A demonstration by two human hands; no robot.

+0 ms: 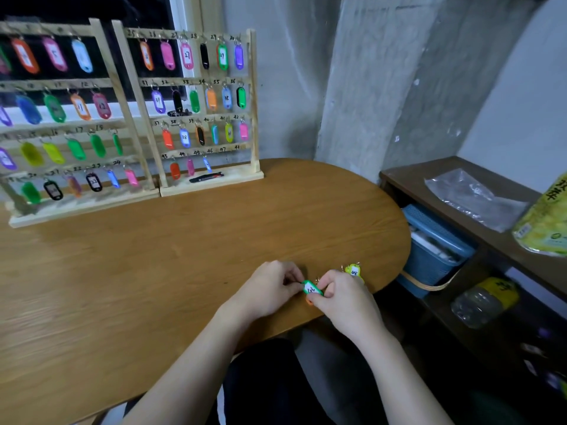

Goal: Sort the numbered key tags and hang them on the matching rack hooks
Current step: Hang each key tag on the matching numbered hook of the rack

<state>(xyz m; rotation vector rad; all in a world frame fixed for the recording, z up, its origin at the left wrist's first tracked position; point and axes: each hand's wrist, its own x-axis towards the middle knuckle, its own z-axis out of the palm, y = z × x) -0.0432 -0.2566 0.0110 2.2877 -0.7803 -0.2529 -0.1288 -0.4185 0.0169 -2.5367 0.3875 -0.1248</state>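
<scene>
— Where's the tag they're working on?

— Right between the two hands, low over the near edge of the wooden table (184, 256). It's a green key tag (313, 288) with a white label; the number is handwritten, but I can't read it for sure from here.

— Who's got hold of it?

— Both. The left hand (270, 288) has its fingers curled in, pinching the tag's left end. The right hand (340, 297) curls round the other end, thumb underneath. There's a bit of orange (309, 300) peeking out under the right hand's thumb, maybe another tag, I can't tell.

— Any more tags about?

— A yellow key tag (354, 270) lies on the table just beyond the right hand, touching or nearly touching its knuckles, its metal ring showing beside it.

— And the racks?

— Well ahead of the hands and off to their left, at the far side of the table. Two wooden racks stand side by side: the right rack (211, 179), nearer the hands, has its rows mostly filled with coloured tags, though the last hooks on the bottom row hang bare. The left rack (82, 204) is crowded too. A dark pen (206, 177) rests on the right rack's base.

— Beyond the right hand?

— A dark shelf unit (460, 191) with a blue basket (435, 250) tucked inside.
</scene>
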